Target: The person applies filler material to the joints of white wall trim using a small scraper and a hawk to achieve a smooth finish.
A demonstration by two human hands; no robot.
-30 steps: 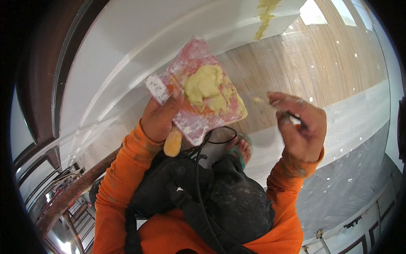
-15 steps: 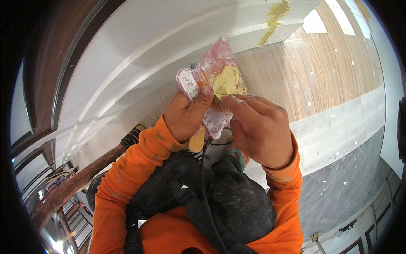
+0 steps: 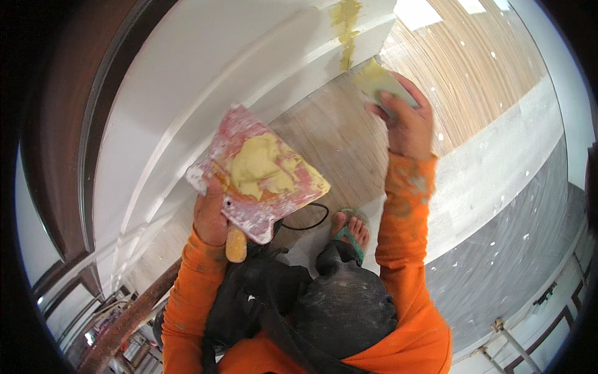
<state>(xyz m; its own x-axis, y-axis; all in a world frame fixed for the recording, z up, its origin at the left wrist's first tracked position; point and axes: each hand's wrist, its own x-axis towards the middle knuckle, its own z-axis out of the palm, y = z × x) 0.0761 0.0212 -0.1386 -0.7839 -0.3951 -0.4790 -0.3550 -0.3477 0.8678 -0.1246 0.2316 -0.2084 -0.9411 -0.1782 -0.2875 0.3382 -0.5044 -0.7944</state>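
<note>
My left hand [image 3: 210, 217] is wrapped round a pink, white-smeared putty board [image 3: 229, 129] near its wooden handle [image 3: 236, 244]. A mound of yellow putty [image 3: 258, 163] lies spread on the board's upper face. Out to the right and farther away, my right hand [image 3: 412, 128] grips a flat grey putty scraper [image 3: 393, 92] between thumb and fingers. Yellow putty coats the scraper's far left part. Its tip is close to the foot of a yellow putty streak [image 3: 346, 34] on the white stepped moulding; whether they touch I cannot tell.
The white moulding [image 3: 249, 56] runs along the left and far side. Wood-grain floor [image 3: 330, 134] with white specks lies beyond my sandalled foot [image 3: 350, 229]. A black cable [image 3: 311, 225] loops beside it. A rusty pipe [image 3: 134, 318] slants at the lower left.
My right hand has left the board and swung away to the far right with the scraper, now in plain view. My left hand and the board have moved left and nearer.
</note>
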